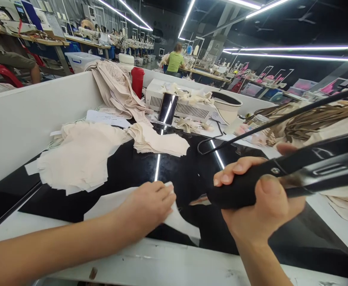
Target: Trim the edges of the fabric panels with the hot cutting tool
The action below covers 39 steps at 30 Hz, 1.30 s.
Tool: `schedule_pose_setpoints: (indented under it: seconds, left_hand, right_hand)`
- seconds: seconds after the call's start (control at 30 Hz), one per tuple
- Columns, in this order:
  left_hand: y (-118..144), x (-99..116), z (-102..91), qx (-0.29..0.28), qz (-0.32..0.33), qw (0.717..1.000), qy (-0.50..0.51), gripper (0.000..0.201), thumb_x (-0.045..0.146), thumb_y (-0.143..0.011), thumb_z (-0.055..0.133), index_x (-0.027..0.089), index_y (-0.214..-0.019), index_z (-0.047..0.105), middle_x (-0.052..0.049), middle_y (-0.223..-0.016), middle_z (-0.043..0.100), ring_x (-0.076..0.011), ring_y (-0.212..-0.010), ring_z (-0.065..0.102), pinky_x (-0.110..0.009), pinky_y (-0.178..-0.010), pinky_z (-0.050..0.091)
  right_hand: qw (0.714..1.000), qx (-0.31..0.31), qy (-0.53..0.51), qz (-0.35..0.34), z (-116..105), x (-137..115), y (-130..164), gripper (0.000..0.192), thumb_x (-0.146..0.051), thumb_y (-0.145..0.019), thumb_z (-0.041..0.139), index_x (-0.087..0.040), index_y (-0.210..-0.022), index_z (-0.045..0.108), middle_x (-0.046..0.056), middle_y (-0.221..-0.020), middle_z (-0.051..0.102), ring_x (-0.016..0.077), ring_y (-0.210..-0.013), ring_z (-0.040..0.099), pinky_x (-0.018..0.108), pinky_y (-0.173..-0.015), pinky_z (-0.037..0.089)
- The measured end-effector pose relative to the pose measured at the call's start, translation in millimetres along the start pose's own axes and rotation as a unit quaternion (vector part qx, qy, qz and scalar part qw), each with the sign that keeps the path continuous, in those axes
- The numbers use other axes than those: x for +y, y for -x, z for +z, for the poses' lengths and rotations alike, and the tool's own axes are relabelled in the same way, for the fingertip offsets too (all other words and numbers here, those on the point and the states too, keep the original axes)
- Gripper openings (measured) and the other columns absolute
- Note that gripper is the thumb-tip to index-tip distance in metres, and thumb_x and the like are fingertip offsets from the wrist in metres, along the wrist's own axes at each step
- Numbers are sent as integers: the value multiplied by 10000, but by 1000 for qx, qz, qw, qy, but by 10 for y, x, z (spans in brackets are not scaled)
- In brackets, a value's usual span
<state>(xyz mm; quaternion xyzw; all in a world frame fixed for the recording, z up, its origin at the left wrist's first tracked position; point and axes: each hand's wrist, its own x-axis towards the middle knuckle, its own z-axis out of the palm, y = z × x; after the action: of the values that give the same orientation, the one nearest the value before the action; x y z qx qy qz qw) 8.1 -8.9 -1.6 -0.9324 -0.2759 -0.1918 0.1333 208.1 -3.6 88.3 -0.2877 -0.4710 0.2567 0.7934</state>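
Note:
My right hand [260, 198] is wrapped round a black corded hand tool [236, 186] with a long silvery lever and a pointed metal tip. That tip hovers close to the black glossy board, right of a pale curved fabric piece [182, 223]. My left hand [150, 204] rests on this piece with its fingers curled together; what sits under the fingertips is hidden. Beyond it lie a large stack of cream fabric pieces [75, 159] and a smaller stack of curved cream pieces [159, 141].
The black board [126, 174] lies on a white table with raised walls [37, 127]. At the back are draped beige cloth [114, 85], a red cylinder [137, 81] and a vented white box [188, 109]. A black cord [245, 135] crosses on the right. People sit at sewing stations beyond.

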Motion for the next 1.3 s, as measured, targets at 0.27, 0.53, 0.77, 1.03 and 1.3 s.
schedule_pose_setpoints:
  seconds: [0.27, 0.53, 0.77, 1.03, 1.3]
  left_hand:
    - [-14, -104, -116, 57, 19, 998, 27, 235, 112, -1192, 510, 104, -1220, 743, -133, -1345, 813, -272, -1240, 747, -409, -1065, 591]
    - [-82, 62, -147, 89, 103, 981, 136, 233, 37, -1165, 534, 129, -1116, 742, -36, -998, 784, -191, -945, 727, -328, -925, 609]
    - [-158, 37, 31, 47, 137, 981, 129, 215, 20, -1124, 560, 144, -1027, 707, -38, -931, 706, -189, -852, 670, -327, -825, 589]
    - [-179, 42, -38, 48, 55, 986, 153, 257, 93, -1158, 543, 179, -942, 653, -35, -983, 664, -167, -794, 588, -294, -706, 514]
    - [-130, 76, 21, 24, 92, 992, 82, 257, 12, -1118, 516, 174, -999, 677, -30, -919, 658, -183, -744, 563, -326, -678, 507]
  right_hand:
    - [999, 16, 30, 0, -237, -187, 121, 532, -357, -811, 965, -281, -1258, 687, -67, -747, 759, 165, -500, 644, 286, -437, 589]
    - [1000, -8, 8, -5, -228, -107, 213, 516, -359, -878, 954, -295, -1312, 682, -66, -817, 761, 153, -529, 684, 292, -476, 619]
    - [1000, -20, 3, -1, -242, -56, 231, 519, -351, -902, 955, -300, -1334, 673, -67, -828, 762, 149, -545, 694, 296, -514, 633]
    - [1000, -15, 12, -3, -263, -58, 247, 516, -350, -896, 956, -294, -1326, 677, -55, -822, 751, 159, -542, 688, 322, -507, 629]
    - [1000, -15, 15, -1, -277, -79, 241, 515, -343, -900, 955, -292, -1329, 674, -57, -827, 754, 158, -548, 692, 323, -514, 634]
